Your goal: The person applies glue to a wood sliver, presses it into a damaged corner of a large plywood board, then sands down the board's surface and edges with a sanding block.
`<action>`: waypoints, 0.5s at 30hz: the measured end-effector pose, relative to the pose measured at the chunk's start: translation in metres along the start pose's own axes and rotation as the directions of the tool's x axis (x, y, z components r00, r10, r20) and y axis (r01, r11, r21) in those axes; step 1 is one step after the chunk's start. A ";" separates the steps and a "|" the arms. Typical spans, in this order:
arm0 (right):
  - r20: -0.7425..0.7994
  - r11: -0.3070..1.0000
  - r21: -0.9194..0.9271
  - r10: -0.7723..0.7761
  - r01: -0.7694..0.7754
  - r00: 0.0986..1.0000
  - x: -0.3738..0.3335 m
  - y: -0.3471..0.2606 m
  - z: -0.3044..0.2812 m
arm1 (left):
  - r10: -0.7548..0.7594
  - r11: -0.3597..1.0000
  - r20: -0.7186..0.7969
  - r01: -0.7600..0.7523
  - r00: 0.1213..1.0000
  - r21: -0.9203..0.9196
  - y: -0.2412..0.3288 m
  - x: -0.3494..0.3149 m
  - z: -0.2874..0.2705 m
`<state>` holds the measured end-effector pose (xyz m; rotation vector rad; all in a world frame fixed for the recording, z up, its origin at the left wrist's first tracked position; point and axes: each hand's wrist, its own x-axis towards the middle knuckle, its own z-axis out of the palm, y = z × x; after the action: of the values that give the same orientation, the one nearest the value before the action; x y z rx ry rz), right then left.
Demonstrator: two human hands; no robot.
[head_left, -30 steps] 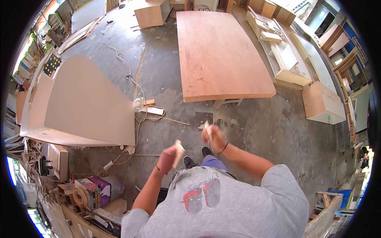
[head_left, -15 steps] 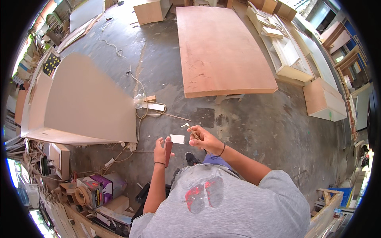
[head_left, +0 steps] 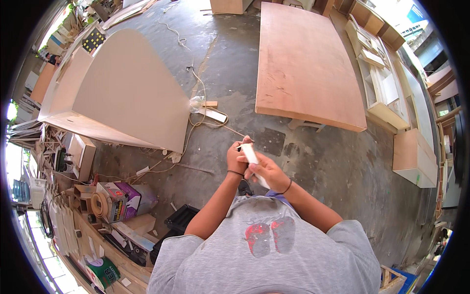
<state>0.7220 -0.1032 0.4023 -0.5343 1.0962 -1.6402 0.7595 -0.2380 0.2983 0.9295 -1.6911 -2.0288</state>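
Note:
Both of my hands are close together in front of my chest. My left hand (head_left: 235, 158) is closed, its fingers partly hidden behind the other hand; a dark reddish-brown end of the flat piece (head_left: 248, 140) shows at its fingertips. Fingers bent, my right hand (head_left: 270, 172) grips a long white strip (head_left: 250, 154) that slants down between the hands. A thin metal tip (head_left: 240, 147) pokes out beside the left fingers. The rest of that tool is hidden, and I cannot tell which hand bears it.
A large pale curved panel (head_left: 132, 93) stands at the left. Ahead to the right lies a big reddish wooden slab (head_left: 311, 68), with a wooden box (head_left: 415, 159) beyond it. A cord (head_left: 199, 83) trails over the concrete floor. Cartons (head_left: 115, 201) stand at the lower left.
My hands have come together, the left moving right and forward. The right hand now has the white strip, seen before beside the left hand. The view has shifted left.

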 end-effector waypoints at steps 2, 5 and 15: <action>-0.057 1.000 0.000 -0.006 0.006 0.998 -0.009 -0.007 -0.012 | -0.061 0.994 0.113 0.071 0.992 -0.084 0.007 -0.004 0.003; -0.189 0.979 -0.197 0.023 -0.061 0.982 -0.016 -0.008 -0.031 | -0.134 0.920 0.242 0.211 0.961 -0.330 0.019 -0.014 0.016; -0.207 0.373 -0.926 -0.622 0.053 0.755 -0.035 -0.010 -0.065 | -0.155 0.875 0.394 0.311 0.906 -0.371 0.052 -0.030 0.083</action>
<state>0.6785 -0.0451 0.3852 -1.0994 2.5054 -1.4677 0.7182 -0.1692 0.3625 0.6722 -1.2299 -2.7242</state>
